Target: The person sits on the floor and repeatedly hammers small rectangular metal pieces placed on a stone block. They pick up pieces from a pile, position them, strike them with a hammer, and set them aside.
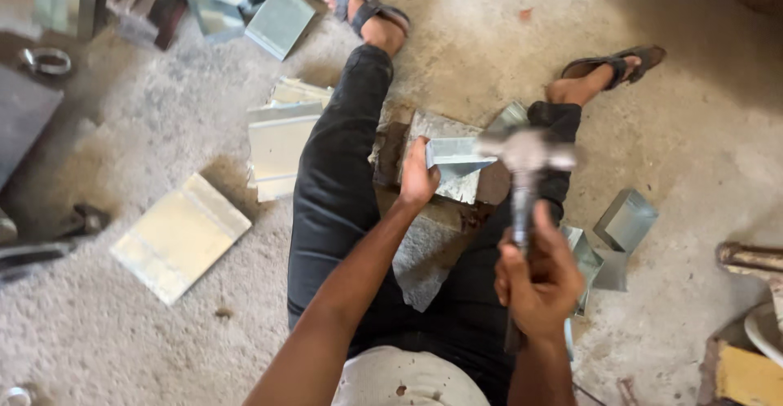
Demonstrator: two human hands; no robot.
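1. Concrete floor [693, 128], grey and dusty, fills the view; its edges are cut off on every side.
2. Black-trousered legs [334, 169], two of them, stretch forward, each foot in a dark strap sandal [363, 10].
3. Flat pale sheet-metal panels [179, 235] lie left of the legs: one alone, and a stack nearby whose count is hard to tell.
4. Folded grey sheet-metal piece [453, 157] rests on a dark block between the legs; the left hand [418, 179] clasps its near edge.
5. Steel-headed hammer [526, 153] is blurred, so its head shape is hard to make out; the right hand [538, 279] is clenched around its handle, hiding most of it.
6. Small bent grey metal offcuts [624, 222], about two, lie right of the legs.
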